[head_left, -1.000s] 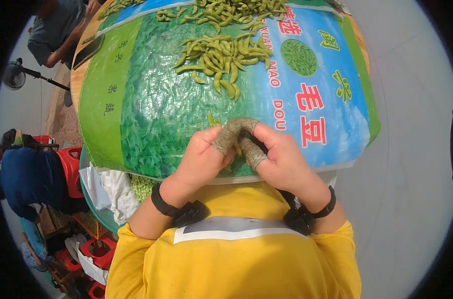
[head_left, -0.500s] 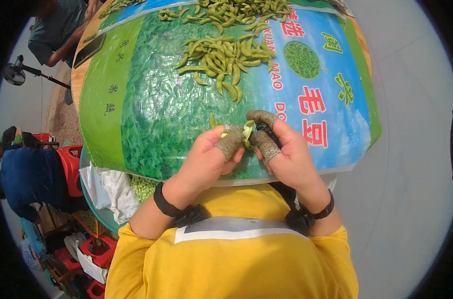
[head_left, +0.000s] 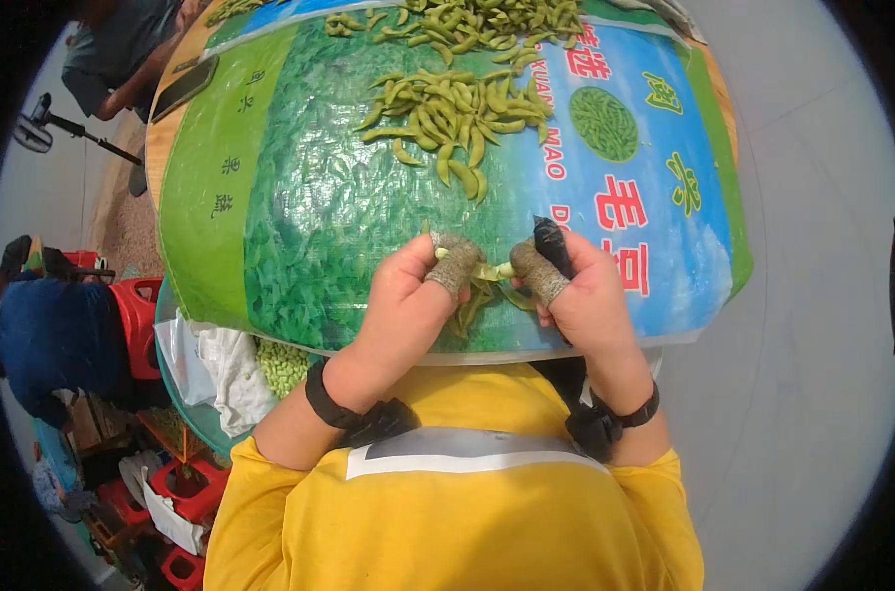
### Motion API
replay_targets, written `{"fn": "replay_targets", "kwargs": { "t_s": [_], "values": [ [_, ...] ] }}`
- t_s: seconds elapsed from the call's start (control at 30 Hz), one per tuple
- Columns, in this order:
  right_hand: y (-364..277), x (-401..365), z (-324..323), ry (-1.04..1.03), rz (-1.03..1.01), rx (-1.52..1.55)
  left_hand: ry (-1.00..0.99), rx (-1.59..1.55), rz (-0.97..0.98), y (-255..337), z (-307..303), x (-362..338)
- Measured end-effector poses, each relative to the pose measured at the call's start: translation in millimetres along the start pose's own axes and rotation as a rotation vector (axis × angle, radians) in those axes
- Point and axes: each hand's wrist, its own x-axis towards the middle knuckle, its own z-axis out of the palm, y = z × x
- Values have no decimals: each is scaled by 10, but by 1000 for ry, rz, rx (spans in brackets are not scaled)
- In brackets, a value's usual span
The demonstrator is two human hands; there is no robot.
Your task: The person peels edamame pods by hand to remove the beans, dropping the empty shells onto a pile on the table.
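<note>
Both hands meet over the near edge of the printed sack (head_left: 309,197), which is spread flat across the round desk (head_left: 154,158). The left hand (head_left: 408,295) and the right hand (head_left: 590,300) hold one pod (head_left: 485,272) between them, just above the sack's near edge and roughly at its middle. The left fingers (head_left: 454,264) are closed narrow on the pod's left end, and the right fingers (head_left: 538,271) pinch its right end. The pod is spread open between them with its pale inside showing, and a green strip of it hangs down below the thumbs.

Both thumbs wear grey knitted covers. A darker cover (head_left: 551,241) sits on a right finger behind the thumb. Each wrist carries a black band (head_left: 321,399).

A loose pile of pods (head_left: 452,108) lies at the sack's middle, well apart from the hands. A second heap (head_left: 467,18) lies at the sack's far edge.

A dark phone (head_left: 181,89) rests on the desk's rim, off the sack's left edge. Below the sack's near left corner, pale green beans (head_left: 282,366) lie next to a white bag (head_left: 221,364). Further left of the sack are red stools (head_left: 137,325) and a person in blue (head_left: 53,345).
</note>
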Motion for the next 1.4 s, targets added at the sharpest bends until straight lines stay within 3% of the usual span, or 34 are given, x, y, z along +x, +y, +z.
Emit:
{"fn": "replay_targets", "kwargs": {
  "t_s": [0.2,0.3,0.37,0.47,0.67,0.83,0.9,1.07,1.17,1.27,1.33,1.4],
  "values": [
    [-11,-3,-27,91,-123,168,10,-337,-127,41,-117,1],
    [-4,-41,-8,156,-185,154,-49,-161,-97,-2,-82,-11],
    [-30,-91,50,179,-218,141,-183,152,235,-54,40,-21],
    [-55,-169,123,145,-218,154,-166,250,169,21,76,-19],
    [6,-169,130,-168,104,559,-239,88,142,9,82,-71],
    [8,-175,172,-165,49,578,-198,-80,-21,-28,36,-88],
    [3,-178,169,-129,12,503,-216,-317,-223,9,36,-92],
    [79,-133,71,-258,203,929,-253,-182,-156,37,31,-104],
    [133,-93,-9,-152,233,1000,-237,-155,-125,17,2,-104],
    [140,-11,-180,29,97,956,-198,-236,-175,27,-44,-103],
    [106,-62,-152,-26,11,827,-176,-305,-239,31,-29,-97],
    [71,-128,31,156,-207,353,-96,-263,-189,22,52,-75]
  ]
}}
